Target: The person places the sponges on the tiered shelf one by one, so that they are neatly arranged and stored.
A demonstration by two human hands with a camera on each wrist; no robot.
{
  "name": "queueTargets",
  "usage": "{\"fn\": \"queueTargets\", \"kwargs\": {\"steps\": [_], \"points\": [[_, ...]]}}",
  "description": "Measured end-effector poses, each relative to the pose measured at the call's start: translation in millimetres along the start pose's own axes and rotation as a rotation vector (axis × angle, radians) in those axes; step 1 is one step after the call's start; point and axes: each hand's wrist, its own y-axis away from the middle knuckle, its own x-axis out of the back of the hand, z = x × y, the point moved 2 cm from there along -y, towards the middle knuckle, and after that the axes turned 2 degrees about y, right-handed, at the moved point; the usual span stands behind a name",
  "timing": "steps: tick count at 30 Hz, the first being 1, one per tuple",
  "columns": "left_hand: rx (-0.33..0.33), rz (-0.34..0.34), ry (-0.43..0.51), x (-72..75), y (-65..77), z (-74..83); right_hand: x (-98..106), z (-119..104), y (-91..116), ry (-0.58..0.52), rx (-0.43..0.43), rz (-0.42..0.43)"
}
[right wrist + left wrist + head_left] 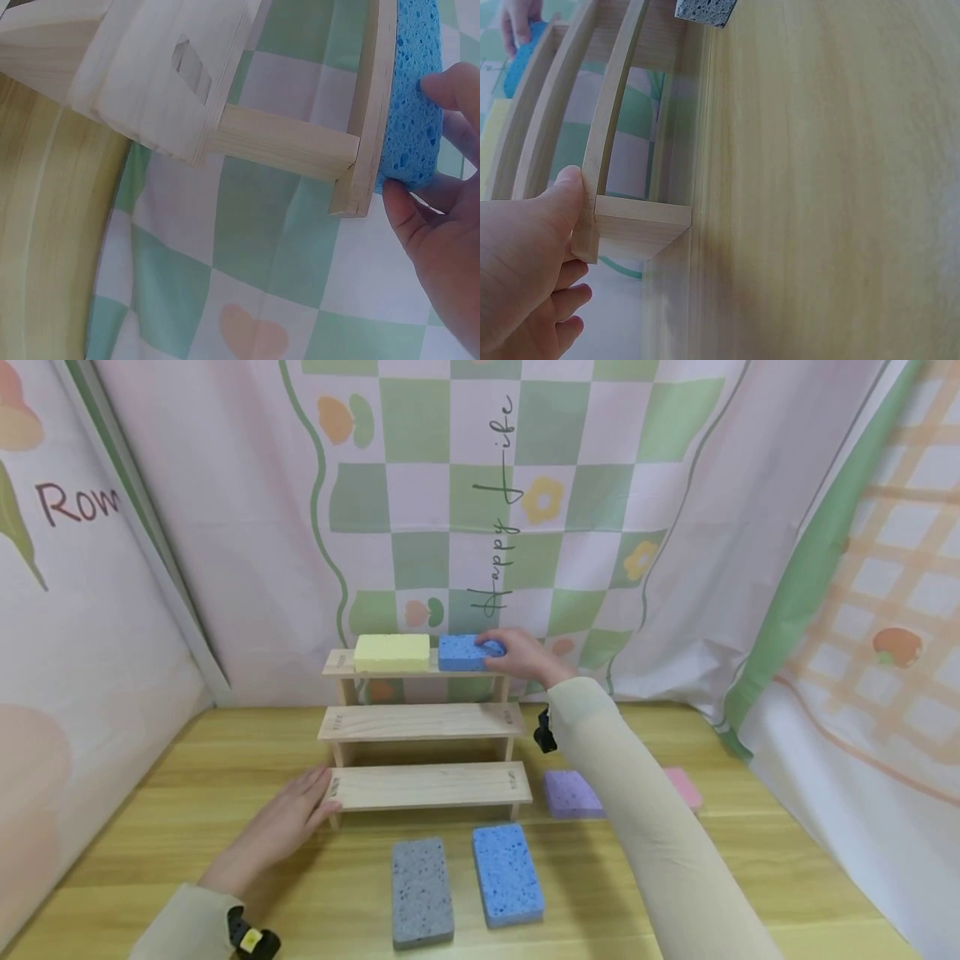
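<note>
At one o'clock on the wooden rack (pixel 420 722), the right grip (pixel 522 655) is closed around a blue sponge (pixel 458 653) on the top shelf (pixel 340 662), while the left grip (pixel 293 814) pinches the eight o'clock corner (presumably to steady it).

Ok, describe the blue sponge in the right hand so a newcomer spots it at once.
Find the three-tier wooden stand on the table. On its top tier, just right of the pale yellow sponge in the head view, sits the blue sponge. The right hand grips it, unlike the other blue sponge, down on the table.
</note>
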Motion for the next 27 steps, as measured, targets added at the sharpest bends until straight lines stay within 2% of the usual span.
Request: {"fn": "queueTargets", "kwargs": {"steps": [12,19,27], "points": [[0.008,-0.01,0.007,-0.5,0.0,0.6,2,1,5,-0.054,0.015,0.012],[0.021,-0.017,0.016,0.9,0.0,1.6,13,4,16,-0.147,0.031,0.072],[0.023,-0.016,0.009,0.6,0.1,1.5,22,5,31,-0.125,0.106,0.137]]}}
